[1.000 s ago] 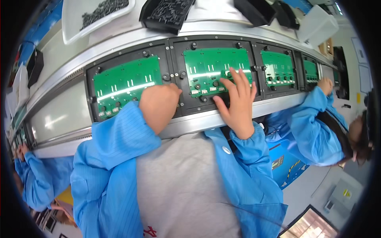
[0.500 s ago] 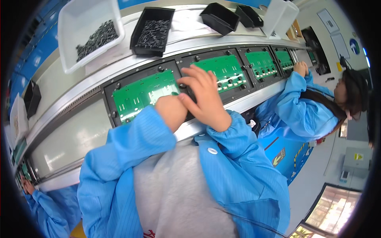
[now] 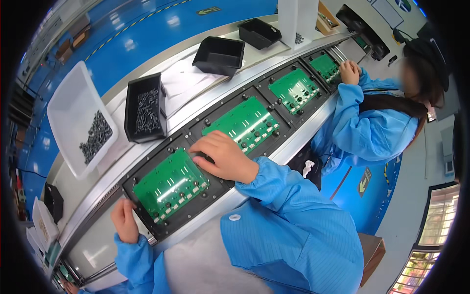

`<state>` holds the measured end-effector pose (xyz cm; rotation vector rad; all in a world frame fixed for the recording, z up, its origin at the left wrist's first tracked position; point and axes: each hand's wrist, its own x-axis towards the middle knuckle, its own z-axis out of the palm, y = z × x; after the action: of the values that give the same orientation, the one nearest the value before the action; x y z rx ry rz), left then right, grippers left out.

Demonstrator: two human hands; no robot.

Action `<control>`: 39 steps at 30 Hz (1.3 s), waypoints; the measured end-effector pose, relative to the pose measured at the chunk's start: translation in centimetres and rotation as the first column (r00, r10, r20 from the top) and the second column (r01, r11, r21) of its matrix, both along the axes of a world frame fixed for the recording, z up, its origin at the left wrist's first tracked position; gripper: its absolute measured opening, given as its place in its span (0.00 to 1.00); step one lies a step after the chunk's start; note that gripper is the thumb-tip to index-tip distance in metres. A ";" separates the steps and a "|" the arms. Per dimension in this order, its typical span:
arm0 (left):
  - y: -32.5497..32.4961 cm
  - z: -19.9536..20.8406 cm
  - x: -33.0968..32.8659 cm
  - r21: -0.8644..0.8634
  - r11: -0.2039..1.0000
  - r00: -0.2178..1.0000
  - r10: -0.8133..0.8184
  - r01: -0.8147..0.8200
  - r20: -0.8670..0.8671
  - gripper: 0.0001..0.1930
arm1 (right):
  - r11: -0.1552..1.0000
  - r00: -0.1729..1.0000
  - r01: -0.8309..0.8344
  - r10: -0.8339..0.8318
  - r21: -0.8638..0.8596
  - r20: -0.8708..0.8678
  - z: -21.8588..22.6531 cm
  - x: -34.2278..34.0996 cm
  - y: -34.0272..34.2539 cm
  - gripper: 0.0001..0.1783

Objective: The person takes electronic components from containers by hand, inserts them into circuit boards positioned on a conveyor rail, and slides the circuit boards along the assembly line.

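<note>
A green circuit board (image 3: pixel 169 183) with a row of white connectors and several black pegs lies in a black carrier (image 3: pixel 214 192) in front of me. At the carrier's left end is my left hand (image 3: pixel 125 223), fingers loosely bent, thumb apart, and no part visible in it. My right hand (image 3: pixel 223 159) is over the border with the neighbouring carrier, fingers bent and thumb apart above the board's upper right corner. Nothing shows in its grasp, though its palm side is hidden. Past it, a second green board (image 3: pixel 245 122) is partly covered by that hand.
Behind the rail stand a white bin (image 3: pixel 73 117) and a black bin (image 3: pixel 147 108), both with small dark parts. Black bins (image 3: pixel 219 56) without visible parts sit farther right. More boards (image 3: pixel 293 90) continue along the line toward a co-worker in blue (image 3: pixel 362 115).
My hands were close together over the nearest board's right end and are now apart. The left has gone to the carrier's left end. The view has turned, and the nearest board shows fully.
</note>
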<state>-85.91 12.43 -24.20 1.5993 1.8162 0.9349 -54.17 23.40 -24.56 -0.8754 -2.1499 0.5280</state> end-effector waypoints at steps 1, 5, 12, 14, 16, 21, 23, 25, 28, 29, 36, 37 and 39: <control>-0.3 -0.5 -0.5 0.006 1.000 1.000 0.003 -0.003 -0.008 0.14 | 1.000 1.000 0.015 -0.015 0.009 -0.022 -0.3 0.3 0.2 0.09; 0.6 -0.7 -0.4 0.139 0.945 0.955 0.288 -0.295 0.070 0.10 | 0.999 0.993 0.028 -0.025 0.022 -0.112 -1.1 0.2 0.6 0.06; 7.1 2.4 -5.5 0.409 0.893 0.902 0.322 -0.188 -0.288 0.10 | 0.991 0.963 -0.109 0.124 0.077 -0.240 -0.8 -0.1 -0.3 0.06; 10.1 2.1 -7.8 0.426 0.886 0.856 0.356 -0.183 -0.374 0.10 | 0.989 0.952 -0.092 0.121 0.114 -0.281 -0.8 0.1 -0.3 0.07; 12.0 1.5 -9.8 0.349 0.919 0.817 0.340 -0.183 -0.466 0.10 | 0.991 0.944 -0.082 0.112 0.110 -0.311 -0.3 0.3 -0.3 0.08; 15.2 2.2 -8.1 0.155 0.973 0.756 0.231 -0.173 -0.613 0.15 | 0.997 0.949 0.057 -0.041 0.042 -0.312 0.3 1.6 -1.1 0.09; 14.8 2.1 -8.7 0.143 0.975 0.732 0.222 -0.169 -0.644 0.14 | 0.997 0.950 0.044 -0.023 0.060 -0.311 0.2 1.4 -1.1 0.08; 15.3 2.6 -9.0 0.088 0.987 0.749 0.161 -0.137 -0.643 0.12 | 0.998 0.953 0.009 0.012 0.069 -0.302 0.3 1.3 -1.3 0.08; 15.7 4.4 -6.3 0.127 0.981 0.793 0.194 -0.147 -0.578 0.10 | 0.996 0.963 -0.001 0.025 0.088 -0.267 0.1 1.1 -1.6 0.08; 15.5 5.5 -4.1 0.155 0.980 0.814 0.193 -0.128 -0.547 0.09 | 0.996 0.964 -0.001 0.024 0.087 -0.265 0.1 1.0 -1.6 0.08; 18.7 4.6 7.8 0.146 0.940 0.730 -0.134 0.307 -0.670 0.11 | 0.999 0.965 0.028 -0.019 0.031 -0.261 -0.2 0.6 -2.1 0.08; 19.5 4.1 8.4 -0.003 0.958 0.649 -0.197 0.287 -0.735 0.11 | 0.999 0.967 0.012 -0.002 0.038 -0.254 0.0 0.5 -2.0 0.08; 20.7 3.0 9.0 -0.151 0.955 0.564 -0.273 0.253 -0.779 0.11 | 0.999 0.969 0.000 0.011 0.044 -0.245 0.1 0.5 -1.7 0.07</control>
<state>-76.87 33.13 -21.17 2.4381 1.9842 -0.0111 -53.63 21.74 -24.43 -0.7392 -1.9316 0.5601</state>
